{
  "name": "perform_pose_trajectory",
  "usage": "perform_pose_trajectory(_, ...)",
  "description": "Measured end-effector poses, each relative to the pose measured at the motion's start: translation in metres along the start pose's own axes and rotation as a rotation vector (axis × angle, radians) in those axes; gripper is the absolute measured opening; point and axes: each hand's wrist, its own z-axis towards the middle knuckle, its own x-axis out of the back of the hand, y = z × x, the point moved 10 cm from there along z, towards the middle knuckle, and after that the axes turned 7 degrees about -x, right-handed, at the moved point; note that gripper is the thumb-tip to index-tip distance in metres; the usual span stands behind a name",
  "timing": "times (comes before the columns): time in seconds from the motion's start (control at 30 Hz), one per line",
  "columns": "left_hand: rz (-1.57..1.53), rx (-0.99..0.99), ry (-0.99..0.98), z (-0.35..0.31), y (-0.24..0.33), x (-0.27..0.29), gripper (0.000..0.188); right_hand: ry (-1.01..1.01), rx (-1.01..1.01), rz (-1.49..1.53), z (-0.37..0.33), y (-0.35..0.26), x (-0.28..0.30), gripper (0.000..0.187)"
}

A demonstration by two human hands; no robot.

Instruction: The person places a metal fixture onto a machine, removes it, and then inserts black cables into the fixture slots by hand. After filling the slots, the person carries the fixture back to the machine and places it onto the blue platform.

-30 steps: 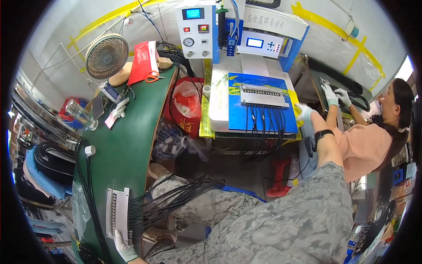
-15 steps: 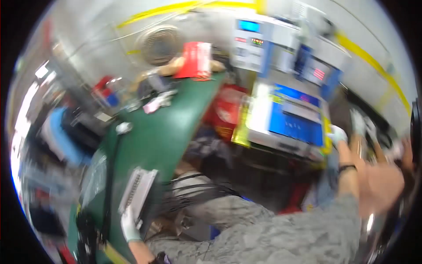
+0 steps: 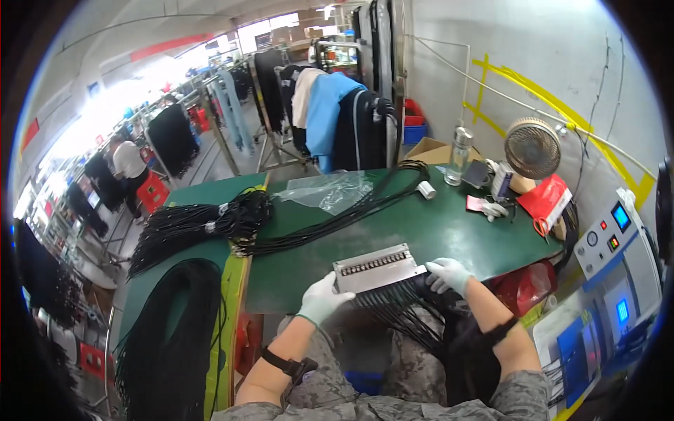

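Note:
At the front edge of the green table lies a silver metal fixture (image 3: 372, 282), with a row of slots along its top. Black cables (image 3: 404, 312) run from its near side down over my lap. My left hand (image 3: 324, 299), in a white glove, grips the fixture's left end, thumb along the near edge. My right hand (image 3: 449, 275), also gloved, is closed at the right end, fingers curled beside a pale strip there. What those fingers hold is hidden.
Bundled black cables (image 3: 210, 221) lie on the left, with a long bundle (image 3: 168, 330) hanging nearer. A plastic bag (image 3: 326, 191), glass bottle (image 3: 459, 156), fan (image 3: 533, 147) and orange-handled scissors (image 3: 540, 226) are farther back. A machine with lit displays (image 3: 611, 245) stands at right.
My view has swung left, from the machine to the table. My right hand has come from the machine side to the fixture's right end. My left hand stays on the fixture.

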Motion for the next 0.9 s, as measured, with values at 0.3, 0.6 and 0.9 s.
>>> perform_pose_trajectory(0.3,0.063,-0.036,0.027,0.001,-0.005,-0.007,0.072,0.053,-0.091,-0.11,0.046,-0.009,-0.01,0.038)
perform_pose_trajectory(0.6,-1.084,-0.158,0.196,-0.016,0.002,0.035,0.089,-0.218,0.683,0.263,-0.117,-0.151,-0.071,0.045)
perform_pose_trajectory(0.9,-1.524,0.048,0.642,-0.089,-0.087,0.119,0.051,-0.425,0.084,-0.235,-0.064,0.041,-0.043,0.048)
